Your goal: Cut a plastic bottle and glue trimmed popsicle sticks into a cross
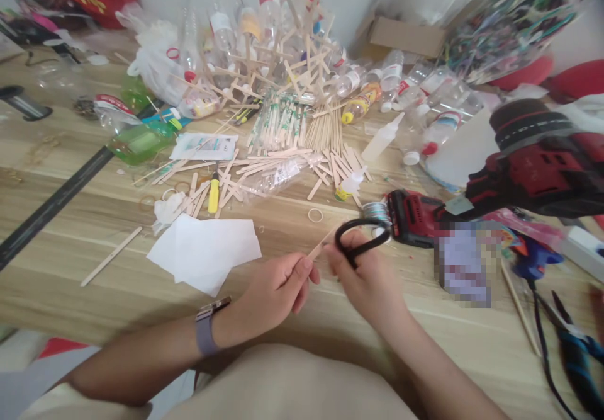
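Observation:
My left hand (283,286) is closed round a wooden craft stick (317,250), whose free end points up and right toward the other hand. Black-handled scissors (350,255) are gripped in my right hand (372,284), with their loops at the top and the blades mostly hidden by the fingers. Both hands are almost touching over the front middle of the table. To the left of them lie folded white paper sheets (202,250). A rubber band (315,215) rests just beyond the stick.
A red cordless drill (415,218) stands at right, near a blue glue gun (538,257) and pliers (573,344). Behind are heaped craft sticks (283,124), plastic bottles (391,73) and a yellow screwdriver (214,194). One loose stick (111,256) lies at left.

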A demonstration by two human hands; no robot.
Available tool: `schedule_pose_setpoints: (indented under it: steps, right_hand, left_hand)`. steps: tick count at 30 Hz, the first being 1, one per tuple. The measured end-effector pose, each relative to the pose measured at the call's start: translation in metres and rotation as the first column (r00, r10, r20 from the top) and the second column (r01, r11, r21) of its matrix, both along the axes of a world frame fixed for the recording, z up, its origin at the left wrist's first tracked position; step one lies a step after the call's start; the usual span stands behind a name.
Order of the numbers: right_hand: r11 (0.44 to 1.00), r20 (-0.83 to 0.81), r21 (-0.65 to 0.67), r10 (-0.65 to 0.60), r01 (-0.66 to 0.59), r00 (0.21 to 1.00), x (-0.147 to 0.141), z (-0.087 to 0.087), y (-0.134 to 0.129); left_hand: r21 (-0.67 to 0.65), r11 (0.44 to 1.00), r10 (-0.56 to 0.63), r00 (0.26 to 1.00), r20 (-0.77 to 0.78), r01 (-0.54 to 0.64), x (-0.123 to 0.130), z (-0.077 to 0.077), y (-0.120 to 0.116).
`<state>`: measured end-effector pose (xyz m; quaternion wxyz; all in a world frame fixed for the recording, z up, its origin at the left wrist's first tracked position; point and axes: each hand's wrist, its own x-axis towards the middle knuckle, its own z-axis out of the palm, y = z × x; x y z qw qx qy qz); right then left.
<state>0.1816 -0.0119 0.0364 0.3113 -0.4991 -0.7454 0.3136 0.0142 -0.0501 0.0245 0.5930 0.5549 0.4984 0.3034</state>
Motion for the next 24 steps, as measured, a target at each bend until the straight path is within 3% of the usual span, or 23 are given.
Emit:
schedule_pose_setpoints:
  steps: [8,18,21,24]
  right_hand:
    - [0.993,0.056,0.117,-0.024,0.018,0.998,0.0018,0.0019,0.0014]
    - [0.997,0.12,0.06,0.033,-0.04,0.992,0.0055,-0.0015,0.0015]
    - [0.997,0.091,0.074,-0.039,0.032,0.995,0.0043,-0.0024,0.0005]
    - [0.998,0.09,0.027,0.06,-0.063,0.994,0.0043,-0.0033,0.0006]
  left_hand:
    - [0.017,1.0,-0.002,1.0,-0.011,0.002,-0.0001,-0.0027,-0.0011]
    - [-0.001,1.0,0.01,1.0,-0.026,-0.01,0.0004,-0.0034,-0.0006]
    - [-0.008,1.0,0.008,1.0,-0.013,-0.008,0.0012,-0.0045,-0.0012]
    - [-0.032,0.999,0.011,1.0,-0.006,-0.011,0.002,-0.0057,-0.0011]
